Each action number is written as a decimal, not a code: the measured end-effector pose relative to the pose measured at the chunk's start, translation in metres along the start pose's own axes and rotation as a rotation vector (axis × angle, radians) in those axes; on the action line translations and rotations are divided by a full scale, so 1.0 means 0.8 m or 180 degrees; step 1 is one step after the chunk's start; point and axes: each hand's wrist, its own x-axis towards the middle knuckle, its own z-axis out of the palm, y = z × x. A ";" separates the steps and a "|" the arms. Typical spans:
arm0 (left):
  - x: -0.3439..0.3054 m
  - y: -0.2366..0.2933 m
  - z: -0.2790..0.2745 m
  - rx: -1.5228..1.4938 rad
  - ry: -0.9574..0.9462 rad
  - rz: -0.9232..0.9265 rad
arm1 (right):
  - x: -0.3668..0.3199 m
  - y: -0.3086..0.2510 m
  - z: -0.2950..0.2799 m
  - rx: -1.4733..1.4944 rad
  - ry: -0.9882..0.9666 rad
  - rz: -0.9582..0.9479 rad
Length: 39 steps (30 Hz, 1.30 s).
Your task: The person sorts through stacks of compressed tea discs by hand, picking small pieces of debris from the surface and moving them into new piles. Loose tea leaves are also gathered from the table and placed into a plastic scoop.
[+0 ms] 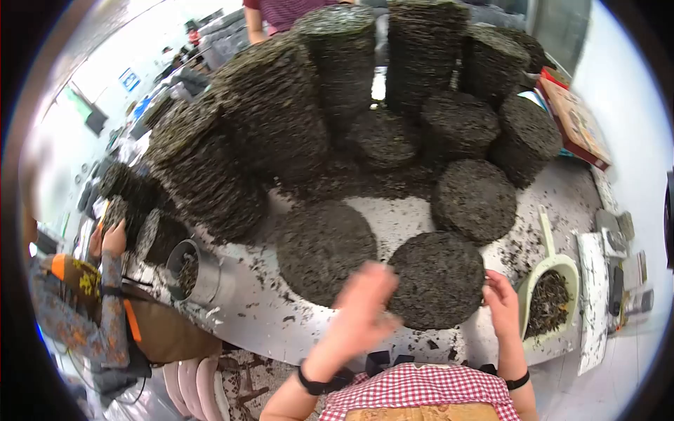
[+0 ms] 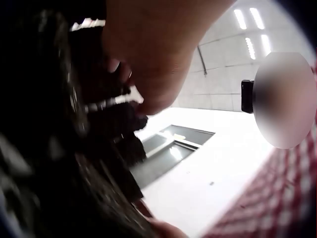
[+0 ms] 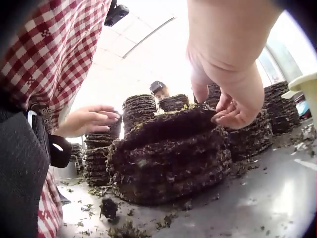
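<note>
Two short stacks of dark, round dried seaweed cakes lie before me. My left hand, blurred in the head view, is over the gap between the left stack and the right stack. In the right wrist view its fingers are stretched out, with nothing in them. At the right stack's outer edge is my right hand, fingertips right at the rim. Loosely bent, its fingers reach the top edge of that stack. The left wrist view is dark and shows part of the left hand.
Tall seaweed stacks rise along the back. Another low stack adjoins the right one. A pale dustpan with scraps stands right, a metal pail left. Crumbs litter the table. Another person's hand is at far left.
</note>
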 end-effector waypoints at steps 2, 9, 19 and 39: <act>0.001 0.019 0.064 0.0480 -0.0881 0.0430 | -0.004 -0.017 -0.001 0.0659 -0.0221 0.0327; 0.028 0.009 0.043 -0.1228 0.0553 -0.0019 | -0.011 -0.035 -0.005 0.0917 -0.0282 0.0188; -0.019 -0.059 -0.057 0.0943 0.2724 -0.0528 | -0.006 0.051 -0.025 -0.0471 0.0189 0.0142; 0.008 0.029 0.073 -0.0134 -0.0656 0.0122 | 0.004 -0.011 0.037 0.2347 -0.1439 0.0877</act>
